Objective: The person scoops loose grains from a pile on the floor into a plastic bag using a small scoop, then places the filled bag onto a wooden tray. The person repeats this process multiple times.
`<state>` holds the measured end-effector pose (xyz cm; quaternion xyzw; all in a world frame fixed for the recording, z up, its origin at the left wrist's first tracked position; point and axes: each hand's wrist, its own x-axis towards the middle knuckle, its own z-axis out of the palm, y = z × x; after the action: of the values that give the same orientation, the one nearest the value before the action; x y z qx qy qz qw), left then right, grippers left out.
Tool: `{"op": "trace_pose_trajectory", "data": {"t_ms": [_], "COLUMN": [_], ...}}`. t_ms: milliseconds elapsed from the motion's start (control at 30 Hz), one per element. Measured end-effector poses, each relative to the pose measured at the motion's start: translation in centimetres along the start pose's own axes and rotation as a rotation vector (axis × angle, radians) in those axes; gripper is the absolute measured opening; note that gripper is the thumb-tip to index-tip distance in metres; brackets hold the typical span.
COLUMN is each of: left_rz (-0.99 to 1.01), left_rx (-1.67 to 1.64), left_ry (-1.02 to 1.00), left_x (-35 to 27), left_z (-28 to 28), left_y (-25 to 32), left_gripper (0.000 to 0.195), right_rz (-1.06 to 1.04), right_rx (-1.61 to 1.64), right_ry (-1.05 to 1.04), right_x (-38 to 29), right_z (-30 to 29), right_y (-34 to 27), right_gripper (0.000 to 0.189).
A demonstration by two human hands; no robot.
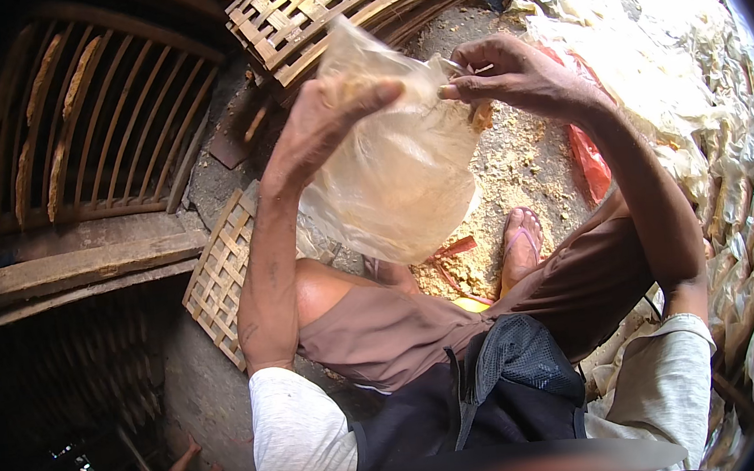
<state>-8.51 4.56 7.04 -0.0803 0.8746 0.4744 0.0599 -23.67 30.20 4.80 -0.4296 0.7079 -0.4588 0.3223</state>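
A translucent plastic bag hangs between my hands above my lap and feet, with yellowish residue showing on it. My left hand, slightly blurred, grips its upper left part, thumb towards the right. At the bag's upper right edge, my right hand pinches the plastic between thumb and fingers. A small brownish-orange clump is just below the right fingertips. Yellow crumbs are scattered on the concrete floor underneath, thickest between my sandalled feet. The fingers of my left hand are partly hidden.
Stacked woven bamboo trays stand ahead. Another woven tray lies by my left knee. Wooden slatted racks are at left. Heaped plastic bags and red plastic lie at right. Another person's legs show at lower left.
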Motion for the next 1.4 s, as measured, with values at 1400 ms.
{"op": "trace_pose_trajectory", "data": {"t_ms": [1400], "left_rz": [0.072], "left_rx": [-0.355], "left_ry": [0.121], "left_x": [-0.3], "left_z": [3.7], "left_y": [0.8], "left_gripper": [0.055], "right_rz": [0.085], "right_rx": [0.166], "right_ry": [-0.149], "right_x": [0.5], "right_z": [1.1], "right_y": [-0.4], "right_gripper": [0.074]}}
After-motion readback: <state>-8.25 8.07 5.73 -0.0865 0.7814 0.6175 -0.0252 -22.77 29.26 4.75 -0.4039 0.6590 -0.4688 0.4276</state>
